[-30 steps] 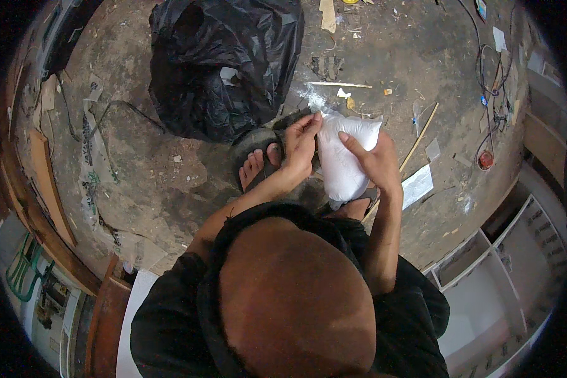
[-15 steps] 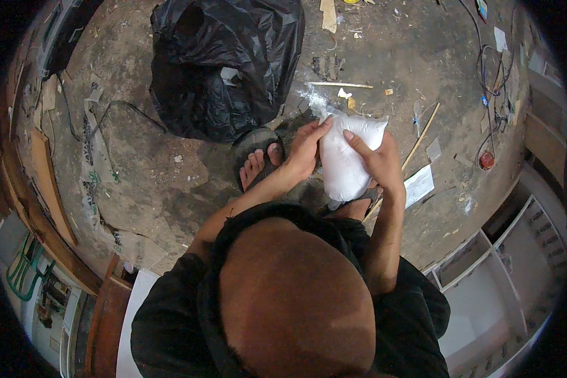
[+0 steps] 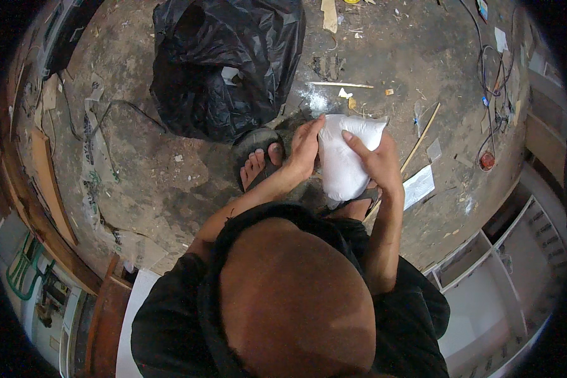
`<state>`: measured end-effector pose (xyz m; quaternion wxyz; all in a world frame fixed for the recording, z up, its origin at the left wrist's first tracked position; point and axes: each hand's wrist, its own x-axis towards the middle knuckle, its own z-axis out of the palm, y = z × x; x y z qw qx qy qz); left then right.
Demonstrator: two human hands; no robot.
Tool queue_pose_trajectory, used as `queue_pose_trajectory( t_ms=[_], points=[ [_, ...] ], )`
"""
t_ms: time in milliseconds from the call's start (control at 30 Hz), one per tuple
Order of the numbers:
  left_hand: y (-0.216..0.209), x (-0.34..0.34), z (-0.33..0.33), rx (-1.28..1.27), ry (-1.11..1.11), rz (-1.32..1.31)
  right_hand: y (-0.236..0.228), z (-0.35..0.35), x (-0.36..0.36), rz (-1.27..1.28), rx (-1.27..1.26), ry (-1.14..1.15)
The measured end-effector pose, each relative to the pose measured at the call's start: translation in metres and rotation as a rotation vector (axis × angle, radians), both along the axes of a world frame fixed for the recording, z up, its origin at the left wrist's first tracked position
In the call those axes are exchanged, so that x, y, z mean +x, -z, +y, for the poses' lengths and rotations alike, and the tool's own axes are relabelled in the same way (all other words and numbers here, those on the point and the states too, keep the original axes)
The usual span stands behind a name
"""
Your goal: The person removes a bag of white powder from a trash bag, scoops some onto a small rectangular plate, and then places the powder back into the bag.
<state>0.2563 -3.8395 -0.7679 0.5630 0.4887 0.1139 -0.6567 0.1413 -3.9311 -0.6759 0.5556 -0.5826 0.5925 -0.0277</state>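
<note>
Between my two hands is a plump clear plastic bag of white powder (image 3: 348, 157), held above the floor near my feet. My right hand (image 3: 379, 159) grips its right side, thumb lying across the front and the other fingers hidden behind. Along the left edge, my left hand (image 3: 307, 146) presses against the bag near its top corner; most of its fingertips are hidden. A patch of spilled white powder (image 3: 314, 101) lies on the floor just beyond the bag's upper left corner.
A large black plastic bag (image 3: 227, 69) stands ahead to the left, beside my sandalled foot (image 3: 256, 165). Thin wooden sticks (image 3: 421, 135), paper scraps (image 3: 419, 188) and cables (image 3: 485, 94) litter the floor. White shelving (image 3: 485, 290) is at the lower right, a wooden plank (image 3: 51, 183) at the left.
The bag's upper left corner, which stuck out past my left thumb, is now folded down or covered. My left hand has shifted slightly along the edge; the floor powder shows more fully.
</note>
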Motion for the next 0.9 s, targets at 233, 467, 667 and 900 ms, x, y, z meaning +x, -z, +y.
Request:
queue_pose_trajectory(
  t_ms=[233, 467, 667, 900],
  points=[
    [0.014, 0.002, 0.001, -0.022, 0.062, 0.127, -0.006, -0.001, 0.003, 0.015, 0.005, -0.030],
    [-0.001, 0.003, -0.009, 0.067, -0.046, 0.204, -0.005, -0.001, -0.002, 0.004, -0.028, -0.027],
    [0.007, 0.001, -0.004, 0.054, -0.082, 0.109, -0.007, -0.001, 0.006, -0.004, 0.002, -0.053],
    [0.003, -0.001, -0.008, 0.086, -0.039, 0.016, -0.006, 0.001, 0.005, 0.010, -0.045, -0.040]
  ],
)
